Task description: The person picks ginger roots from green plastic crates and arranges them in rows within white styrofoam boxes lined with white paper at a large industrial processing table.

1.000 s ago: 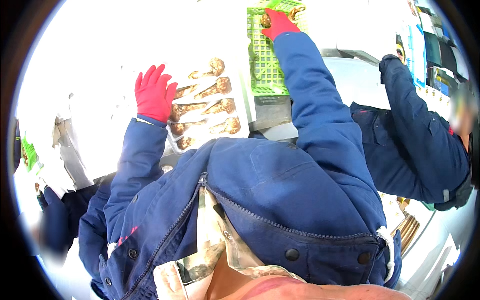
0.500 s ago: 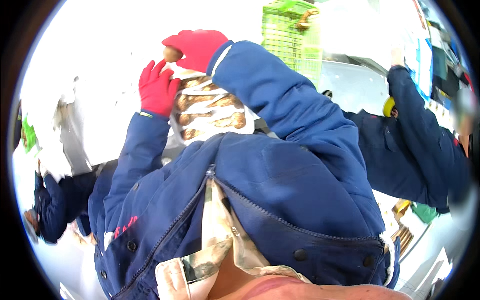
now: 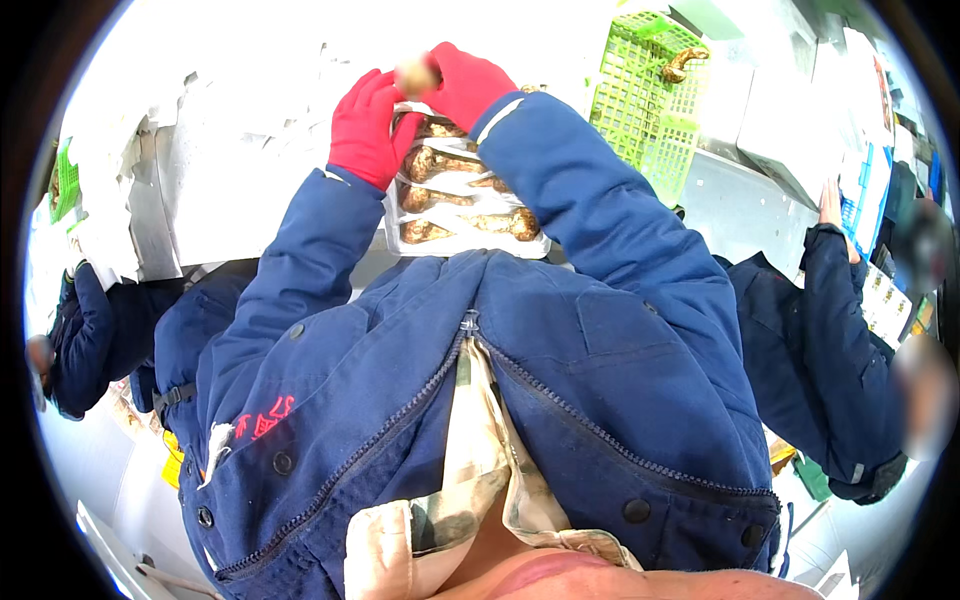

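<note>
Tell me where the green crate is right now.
In the head view the green crate sits at the upper right, just beyond the right hand and the tray of mushrooms, with one mushroom lying on it.

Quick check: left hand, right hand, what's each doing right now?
Left hand: open, red-gloved fingers resting at the white tray.
Right hand: closed on a pale brown mushroom-like piece.

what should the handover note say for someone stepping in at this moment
Right hand in red glove: holds a pale brown mushroom above the tray.
Left hand in red glove: rests at the left edge of the white tray.
Done: rows of brown mushrooms lie in the tray.
Left: one brown mushroom lies in the green plastic crate to the right; the held one is not yet placed.
</note>
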Demonstrator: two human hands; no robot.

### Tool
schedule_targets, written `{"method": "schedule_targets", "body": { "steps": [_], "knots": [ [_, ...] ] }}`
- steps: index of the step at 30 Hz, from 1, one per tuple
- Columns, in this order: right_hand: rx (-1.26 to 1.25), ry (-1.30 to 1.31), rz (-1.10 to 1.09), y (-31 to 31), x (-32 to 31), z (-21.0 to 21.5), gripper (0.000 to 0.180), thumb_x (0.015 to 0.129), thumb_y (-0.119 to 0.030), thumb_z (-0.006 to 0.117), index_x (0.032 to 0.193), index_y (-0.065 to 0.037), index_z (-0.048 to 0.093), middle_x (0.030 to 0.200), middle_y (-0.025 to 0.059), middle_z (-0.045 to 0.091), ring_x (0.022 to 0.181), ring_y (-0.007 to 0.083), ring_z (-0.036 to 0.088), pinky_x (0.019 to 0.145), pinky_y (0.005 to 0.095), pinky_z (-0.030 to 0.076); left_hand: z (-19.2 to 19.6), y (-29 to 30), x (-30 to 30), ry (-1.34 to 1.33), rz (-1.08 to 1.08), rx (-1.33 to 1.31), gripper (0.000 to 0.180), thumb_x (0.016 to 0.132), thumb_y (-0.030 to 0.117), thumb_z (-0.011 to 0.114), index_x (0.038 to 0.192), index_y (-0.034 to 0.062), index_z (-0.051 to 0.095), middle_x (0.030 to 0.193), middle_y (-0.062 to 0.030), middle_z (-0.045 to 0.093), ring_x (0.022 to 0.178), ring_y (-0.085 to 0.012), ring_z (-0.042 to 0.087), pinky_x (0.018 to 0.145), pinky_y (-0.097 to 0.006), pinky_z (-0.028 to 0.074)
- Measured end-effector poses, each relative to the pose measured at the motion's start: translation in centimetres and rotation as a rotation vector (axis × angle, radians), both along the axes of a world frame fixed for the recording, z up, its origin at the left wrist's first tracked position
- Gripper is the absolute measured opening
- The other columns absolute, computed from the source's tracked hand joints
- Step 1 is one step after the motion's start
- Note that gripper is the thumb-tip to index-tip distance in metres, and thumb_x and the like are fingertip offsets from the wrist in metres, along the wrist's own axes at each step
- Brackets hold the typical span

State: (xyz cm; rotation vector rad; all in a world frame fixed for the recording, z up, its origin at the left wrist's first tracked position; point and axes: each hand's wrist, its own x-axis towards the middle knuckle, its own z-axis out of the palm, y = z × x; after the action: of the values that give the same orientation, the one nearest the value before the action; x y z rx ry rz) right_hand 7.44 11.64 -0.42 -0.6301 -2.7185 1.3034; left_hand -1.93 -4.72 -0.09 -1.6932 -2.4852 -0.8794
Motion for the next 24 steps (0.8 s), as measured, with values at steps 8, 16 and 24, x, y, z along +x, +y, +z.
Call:
{"method": "schedule_targets", "body": {
  "steps": [8,16,24],
  "knots": [
    [-0.117,-0.059,-0.028,3.3,2.1,1.5,0.034,0.086,-0.033,0.065,0.115,-0.017,0.063,0.098,0.011,0.067,0.093,0.0293,0.064,0.081,0.0434,0.05,0.0,1.4,-1.6,0.145,-0.052,-0.137,0.034,0.082,0.013,0.071,0.115,0.0107,0.063,0.117,-0.0102,0.064,0.117,-0.0374,0.055,0.098,-0.044,0.046],
    [0.609,0.155,-0.036,7.2,6.6,0.1,0.033,0.073,-0.035,0.076,0.101,-0.018,0.071,0.104,0.0031,0.065,0.099,0.0252,0.058,0.087,0.0412,0.046,1.9,5.3,-2.7,0.119,-0.127,-0.022,0.038,0.082,0.015,0.07,0.119,0.0129,0.06,0.123,-0.0114,0.062,0.119,-0.0366,0.053,0.098,-0.045,0.046],
    [0.606,-0.013,0.074,6.5,7.3,1.3,0.017,0.083,-0.031,0.065,0.095,-0.023,0.072,0.087,-0.0004,0.064,0.091,0.0226,0.059,0.077,0.0407,0.045,0.1,6.8,-2.7,0.109,-0.139,-0.13,0.047,0.078,0.017,0.072,0.123,0.0186,0.059,0.126,-0.0086,0.06,0.122,-0.0329,0.051,0.102,-0.042,0.044]
  ]
}}
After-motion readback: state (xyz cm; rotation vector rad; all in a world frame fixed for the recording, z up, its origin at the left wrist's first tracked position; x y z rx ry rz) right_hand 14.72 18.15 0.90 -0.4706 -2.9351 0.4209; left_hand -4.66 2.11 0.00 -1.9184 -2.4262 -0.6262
